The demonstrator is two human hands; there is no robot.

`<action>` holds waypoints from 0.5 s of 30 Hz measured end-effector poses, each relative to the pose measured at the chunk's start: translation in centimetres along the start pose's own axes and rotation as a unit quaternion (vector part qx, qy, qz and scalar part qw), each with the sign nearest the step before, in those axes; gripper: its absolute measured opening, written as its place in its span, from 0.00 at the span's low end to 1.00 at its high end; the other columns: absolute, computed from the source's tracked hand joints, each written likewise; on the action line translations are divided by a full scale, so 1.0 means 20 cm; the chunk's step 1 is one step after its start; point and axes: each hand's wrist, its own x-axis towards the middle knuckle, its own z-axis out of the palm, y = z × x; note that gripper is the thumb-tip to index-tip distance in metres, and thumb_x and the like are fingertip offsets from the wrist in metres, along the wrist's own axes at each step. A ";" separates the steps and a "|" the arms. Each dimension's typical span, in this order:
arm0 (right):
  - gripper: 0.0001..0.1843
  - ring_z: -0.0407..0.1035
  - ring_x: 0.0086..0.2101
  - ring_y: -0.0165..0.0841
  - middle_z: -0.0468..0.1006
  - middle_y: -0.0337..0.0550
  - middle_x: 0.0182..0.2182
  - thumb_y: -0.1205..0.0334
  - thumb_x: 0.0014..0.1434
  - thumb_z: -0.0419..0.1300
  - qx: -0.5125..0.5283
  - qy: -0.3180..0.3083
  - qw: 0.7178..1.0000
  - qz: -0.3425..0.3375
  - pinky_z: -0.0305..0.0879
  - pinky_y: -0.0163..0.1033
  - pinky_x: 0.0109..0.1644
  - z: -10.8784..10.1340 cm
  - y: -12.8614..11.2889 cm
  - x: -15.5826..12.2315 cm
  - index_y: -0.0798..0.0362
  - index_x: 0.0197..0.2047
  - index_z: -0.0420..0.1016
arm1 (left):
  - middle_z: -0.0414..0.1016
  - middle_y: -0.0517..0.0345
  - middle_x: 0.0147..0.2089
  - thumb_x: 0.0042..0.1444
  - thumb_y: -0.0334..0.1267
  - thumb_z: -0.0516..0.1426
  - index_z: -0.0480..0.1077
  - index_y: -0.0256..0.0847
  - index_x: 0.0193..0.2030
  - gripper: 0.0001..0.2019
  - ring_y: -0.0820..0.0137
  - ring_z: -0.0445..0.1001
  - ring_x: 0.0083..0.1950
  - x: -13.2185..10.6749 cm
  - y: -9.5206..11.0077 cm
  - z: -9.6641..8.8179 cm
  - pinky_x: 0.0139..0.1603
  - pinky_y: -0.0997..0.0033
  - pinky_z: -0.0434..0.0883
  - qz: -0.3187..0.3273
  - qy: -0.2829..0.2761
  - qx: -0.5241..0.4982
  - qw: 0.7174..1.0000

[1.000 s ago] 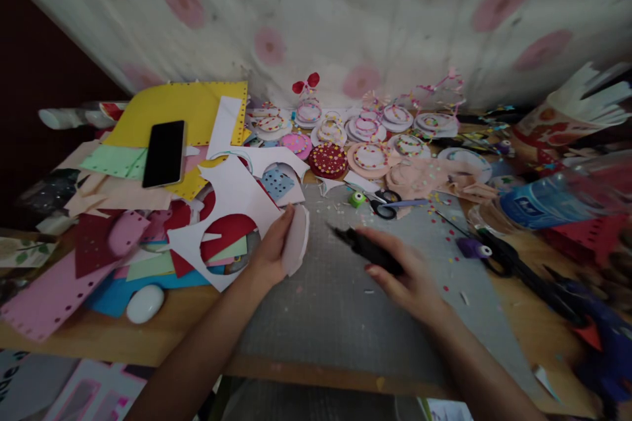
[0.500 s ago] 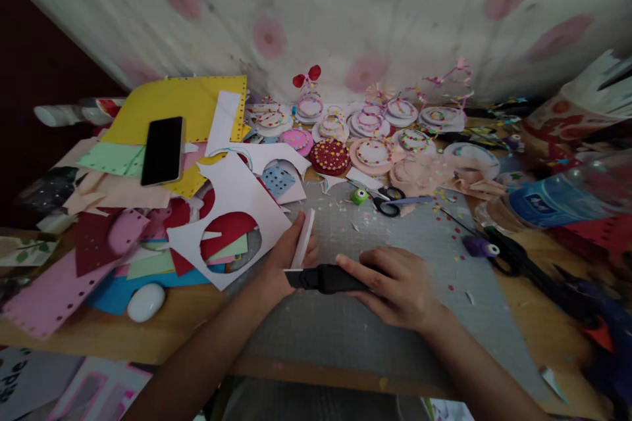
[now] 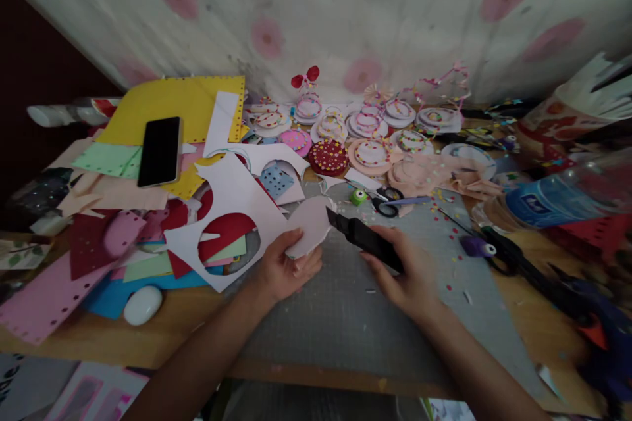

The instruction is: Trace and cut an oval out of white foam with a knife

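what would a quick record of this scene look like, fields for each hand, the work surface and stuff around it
left hand: the left hand grips a pale round disc
right hand: the right hand holds a black utility knife, blade exposed
blade: tip at the disc's right edge; contact unclear
surface: gray cutting mat on a wooden desk
beyond hands: green craft punch, scissors, dark red dotted disc
left side: smartphone, white sheet with round cutout
right side: blue-labeled plastic bottle, tilted
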 end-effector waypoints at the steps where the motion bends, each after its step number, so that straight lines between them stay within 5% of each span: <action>1: 0.13 0.75 0.33 0.38 0.78 0.47 0.36 0.56 0.64 0.56 0.002 -0.002 1.000 0.006 0.70 0.40 0.34 0.01 0.00 0.00 0.50 0.51 0.66 | 0.49 0.65 0.12 0.56 0.40 0.59 0.58 0.37 0.14 0.23 0.81 0.51 0.14 -0.01 0.00 0.00 0.18 0.81 0.56 -0.006 -0.011 0.004 1.000; 9: 0.13 0.73 0.29 0.36 0.78 0.46 0.34 0.57 0.63 0.54 0.026 -0.052 0.998 -0.027 0.67 0.38 0.29 0.00 -0.01 0.00 0.51 0.49 0.65 | 0.51 0.62 0.13 0.65 0.40 0.50 0.61 0.36 0.16 0.24 0.79 0.53 0.15 0.01 0.01 -0.01 0.19 0.80 0.55 0.008 -0.004 -0.019 1.000; 15: 0.11 0.72 0.28 0.35 0.77 0.44 0.31 0.55 0.65 0.53 -0.011 -0.050 0.996 -0.068 0.65 0.37 0.28 0.00 -0.01 0.01 0.52 0.46 0.65 | 0.50 0.62 0.12 0.61 0.42 0.54 0.58 0.36 0.13 0.26 0.80 0.53 0.15 0.01 -0.01 -0.03 0.19 0.81 0.55 -0.016 -0.003 -0.032 0.999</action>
